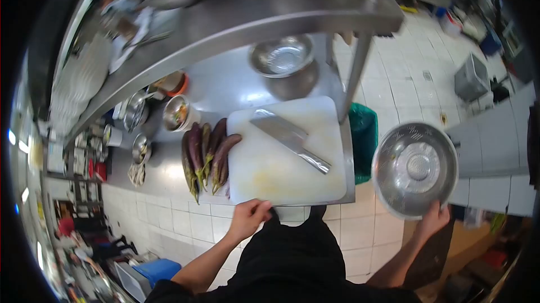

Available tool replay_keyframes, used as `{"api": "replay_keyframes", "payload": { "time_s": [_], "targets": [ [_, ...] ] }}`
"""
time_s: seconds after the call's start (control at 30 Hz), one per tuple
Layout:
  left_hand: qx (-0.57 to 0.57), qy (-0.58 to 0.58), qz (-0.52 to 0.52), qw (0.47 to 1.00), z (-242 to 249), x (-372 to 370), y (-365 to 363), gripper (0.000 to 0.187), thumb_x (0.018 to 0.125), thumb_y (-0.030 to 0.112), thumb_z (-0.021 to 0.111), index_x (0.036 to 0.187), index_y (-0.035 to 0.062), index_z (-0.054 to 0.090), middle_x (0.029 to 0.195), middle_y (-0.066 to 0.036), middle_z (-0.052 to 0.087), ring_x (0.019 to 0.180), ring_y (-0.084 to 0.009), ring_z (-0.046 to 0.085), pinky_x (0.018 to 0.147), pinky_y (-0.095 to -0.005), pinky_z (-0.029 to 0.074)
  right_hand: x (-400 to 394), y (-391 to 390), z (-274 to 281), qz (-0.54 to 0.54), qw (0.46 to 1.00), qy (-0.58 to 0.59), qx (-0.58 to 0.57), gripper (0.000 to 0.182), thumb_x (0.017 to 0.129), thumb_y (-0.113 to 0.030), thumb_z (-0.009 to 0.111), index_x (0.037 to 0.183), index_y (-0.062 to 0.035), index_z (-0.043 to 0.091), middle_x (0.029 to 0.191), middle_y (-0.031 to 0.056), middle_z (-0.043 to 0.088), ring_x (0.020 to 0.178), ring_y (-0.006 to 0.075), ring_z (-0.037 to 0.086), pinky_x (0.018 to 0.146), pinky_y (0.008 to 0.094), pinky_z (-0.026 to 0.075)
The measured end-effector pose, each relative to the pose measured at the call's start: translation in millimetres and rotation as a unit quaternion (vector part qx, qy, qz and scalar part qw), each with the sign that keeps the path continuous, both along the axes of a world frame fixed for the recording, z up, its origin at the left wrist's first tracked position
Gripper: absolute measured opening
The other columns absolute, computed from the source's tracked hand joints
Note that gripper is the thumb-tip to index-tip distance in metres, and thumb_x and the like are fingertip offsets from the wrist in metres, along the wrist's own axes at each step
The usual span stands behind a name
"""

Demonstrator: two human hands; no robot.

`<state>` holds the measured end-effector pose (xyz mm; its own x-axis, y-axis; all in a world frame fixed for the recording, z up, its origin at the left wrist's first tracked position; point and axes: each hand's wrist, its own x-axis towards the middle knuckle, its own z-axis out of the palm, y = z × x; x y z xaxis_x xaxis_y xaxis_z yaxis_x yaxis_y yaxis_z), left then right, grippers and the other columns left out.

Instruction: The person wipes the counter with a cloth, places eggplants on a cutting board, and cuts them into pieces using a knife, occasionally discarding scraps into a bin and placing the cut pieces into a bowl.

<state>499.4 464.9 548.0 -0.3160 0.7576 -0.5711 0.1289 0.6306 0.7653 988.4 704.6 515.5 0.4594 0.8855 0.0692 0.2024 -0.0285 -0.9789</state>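
My right hand [433,221] grips the near rim of a metal colander [421,168], held out to the right of the table over the floor. Its perforated inside faces up and holds nothing that I can see. My left hand [250,220] is at the front edge of a white cutting board [287,185], fingers curled in, with nothing visible in them. A cleaver [289,140] lies diagonally on the board, its handle toward the lower right. Several purple eggplants [208,154] lie side by side left of the board, one tip over its edge.
Behind the board stands a metal bowl [281,55] under an overhead steel shelf [270,21]. Small bowls and containers [177,113] sit at the left. A green-lined bin [364,140] stands right of the steel table. Farther left is a person [84,247].
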Motion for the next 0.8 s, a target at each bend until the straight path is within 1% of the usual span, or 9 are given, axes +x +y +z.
{"api": "replay_keyframes", "payload": {
  "time_s": [0.2,0.23,0.27,0.37,0.4,0.43,0.53,0.67,0.8],
  "targets": [
    [0.221,-0.388,0.097,0.889,17,-19,34,0.084,0.104,0.052,0.075,0.166,0.0043,0.041,0.154,-0.014,0.06,0.132,-0.0268,0.064,0.105,-0.039,0.056,-155,-35,25,0.248,0.92,0.269,-0.141,0.015,0.092,-0.006,0.08,0.105,0.0005,0.076,0.095,0.0027,0.073,0.086,0.0119,0.066,0.08,0.0295,0.052],
    [0.21,-0.356,0.154,0.897,0,-42,35,0.096,0.098,0.053,0.081,0.167,0.0021,0.038,0.156,-0.016,0.059,0.135,-0.0298,0.063,0.108,-0.0411,0.056,-197,-35,34,0.379,0.886,0.223,-0.148,0.023,0.102,-0.008,0.075,0.123,0.0022,0.073,0.108,0.0065,0.076,0.096,0.0162,0.072,0.087,0.0326,0.059],
    [0.156,-0.182,0.168,0.956,-14,-77,36,0.079,0.1,0.036,0.081,0.161,-0.0012,0.048,0.147,-0.018,0.067,0.128,-0.0286,0.068,0.103,-0.0424,0.059,-236,-38,49,0.437,0.841,0.262,-0.184,0.026,0.108,-0.014,0.072,0.128,0.0023,0.07,0.115,0.0064,0.075,0.102,0.0155,0.071,0.092,0.033,0.058],
    [0.231,-0.028,0.26,0.937,16,-157,78,0.043,0.096,0.002,0.062,0.138,-0.0052,0.068,0.121,-0.017,0.078,0.104,-0.0243,0.075,0.095,-0.0382,0.059,-301,-14,26,0.494,0.799,0.287,-0.19,0.033,0.108,-0.025,0.072,0.13,0.0004,0.07,0.116,0.0096,0.075,0.1,0.02,0.072,0.087,0.0341,0.056],
    [0.245,0.045,0.267,0.931,-5,-193,93,0.045,0.097,0.003,0.06,0.141,-0.0041,0.065,0.126,-0.018,0.077,0.104,-0.0239,0.075,0.097,-0.0368,0.057,-318,-7,18,0.513,0.857,-0.025,-0.041,0.034,0.105,-0.026,0.075,0.129,-0.0019,0.07,0.121,0.0136,0.074,0.103,0.0281,0.071,0.091,0.0408,0.056],
    [0.216,0.119,0.31,0.918,-41,-237,112,0.054,0.096,0.001,0.06,0.149,-0.0007,0.057,0.119,-0.017,0.075,0.091,-0.024,0.076,0.068,-0.0323,0.061,-332,-3,11,0.465,0.812,-0.334,0.108,0.035,0.102,-0.027,0.077,0.128,-0.0042,0.07,0.125,0.0175,0.073,0.106,0.0361,0.071,0.095,0.0476,0.056],
    [0.236,-0.015,0.359,0.903,-27,-275,163,0.043,0.096,-0.002,0.059,0.139,-0.0062,0.057,0.116,-0.021,0.073,0.09,-0.0325,0.078,0.059,-0.0406,0.068,-356,-2,-3,0.514,0.702,-0.491,-0.049,0.039,0.094,-0.028,0.082,0.124,-0.0072,0.069,0.128,0.0213,0.071,0.116,0.0459,0.066,0.101,0.0562,0.052],
    [0.177,-0.085,0.395,0.897,-81,-336,203,0.033,0.099,-0.001,0.06,0.13,-0.0113,0.058,0.116,-0.025,0.071,0.096,-0.0423,0.078,0.063,-0.053,0.074,-368,-15,-20,0.513,0.728,-0.446,-0.088,0.04,0.092,-0.024,0.084,0.119,-0.0031,0.065,0.12,0.021,0.071,0.115,0.0445,0.067,0.097,0.0529,0.054],
    [0.139,-0.148,0.396,0.895,-101,-362,205,0.033,0.099,-0.002,0.064,0.129,-0.0127,0.056,0.118,-0.024,0.071,0.091,-0.0417,0.078,0.056,-0.0492,0.073,-360,-17,-28,0.501,0.717,-0.481,-0.063,0.042,0.09,-0.02,0.084,0.12,-0.0022,0.061,0.118,0.0227,0.07,0.113,0.0452,0.068,0.097,0.0551,0.055]
  ]
}}
